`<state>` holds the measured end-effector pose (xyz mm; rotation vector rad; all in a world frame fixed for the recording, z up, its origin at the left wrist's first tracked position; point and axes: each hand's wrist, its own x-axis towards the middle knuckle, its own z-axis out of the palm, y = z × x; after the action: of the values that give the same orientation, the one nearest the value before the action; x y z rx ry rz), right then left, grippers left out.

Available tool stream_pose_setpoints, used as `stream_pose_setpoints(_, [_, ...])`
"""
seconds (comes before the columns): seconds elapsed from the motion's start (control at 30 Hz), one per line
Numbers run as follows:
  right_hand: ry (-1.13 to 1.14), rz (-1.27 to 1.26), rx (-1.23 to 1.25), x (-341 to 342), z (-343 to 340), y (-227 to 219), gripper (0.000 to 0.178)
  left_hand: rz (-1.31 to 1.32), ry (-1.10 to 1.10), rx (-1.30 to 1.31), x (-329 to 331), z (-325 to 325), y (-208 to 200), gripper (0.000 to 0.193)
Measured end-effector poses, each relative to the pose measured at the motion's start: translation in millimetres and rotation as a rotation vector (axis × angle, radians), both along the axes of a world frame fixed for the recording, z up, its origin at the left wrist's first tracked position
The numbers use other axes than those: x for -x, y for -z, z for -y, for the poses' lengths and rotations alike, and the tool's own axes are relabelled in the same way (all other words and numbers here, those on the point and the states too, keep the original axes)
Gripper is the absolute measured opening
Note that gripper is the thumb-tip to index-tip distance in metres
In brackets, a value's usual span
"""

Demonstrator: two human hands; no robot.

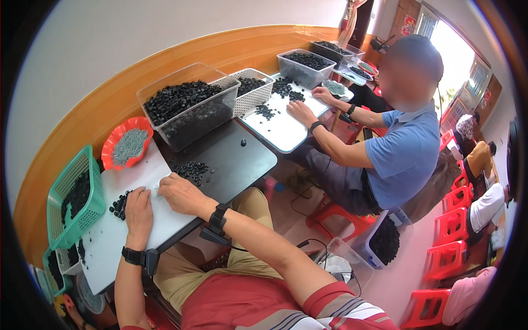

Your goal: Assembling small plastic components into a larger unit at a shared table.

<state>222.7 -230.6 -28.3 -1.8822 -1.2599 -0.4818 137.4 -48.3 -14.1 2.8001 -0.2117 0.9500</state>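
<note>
My left hand (139, 213) rests on a white board (113, 248), its fingers bent down beside a small heap of round black parts (119, 205). Close to its right, my right hand (182, 193) has its fingertips drawn together over the board; whatever they pinch is too small or hidden. Small greyish pieces lie by its fingertips. Beyond my right hand, loose black parts (190, 171) are scattered where the board meets a dark tabletop (242, 151). An orange-red scalloped bowl (113, 157) of small grey pieces stands at the board's far edge.
A green basket (91, 212) with black parts stands left. A large clear bin (192, 129) of black parts and a white basket (258, 96) stand along the wall. To the right, a co-worker (404, 148) handles parts on another white board (275, 129). Red stools (341, 220) stand behind.
</note>
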Motion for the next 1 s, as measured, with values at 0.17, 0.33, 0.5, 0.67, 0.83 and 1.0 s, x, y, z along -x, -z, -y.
stream_pose_setpoints(0.17, [0.016, 0.012, -0.005, 1.3, 2.6, -1.3, 0.013, -0.010, -0.026, 0.000, 0.9, 5.0, -3.7, 0.015])
stream_pose_setpoints(0.33, [-0.007, 0.003, 0.002, 2.3, 1.9, -2.6, 0.012, 0.001, -0.030, 0.016, 1.9, 2.5, -0.8, 0.015])
stream_pose_setpoints(0.5, [-0.004, -0.044, 0.079, 2.4, 3.9, -5.9, 0.014, 0.003, -0.034, 0.032, 3.5, 2.5, -3.6, 0.016])
stream_pose_setpoints(0.67, [-0.001, -0.048, 0.039, 5.7, 3.9, -6.2, 0.017, 0.015, -0.027, 0.020, 4.2, 2.4, -2.6, 0.017])
stream_pose_setpoints(0.83, [-0.018, -0.064, 0.071, 5.2, 6.8, -8.7, 0.020, -0.027, -0.041, 0.060, 4.6, 3.4, -3.2, 0.017])
stream_pose_setpoints(1.0, [-0.026, -0.046, 0.044, 3.9, 7.3, -9.0, 0.021, -0.015, -0.032, 0.055, 4.1, 3.9, -5.7, 0.017])
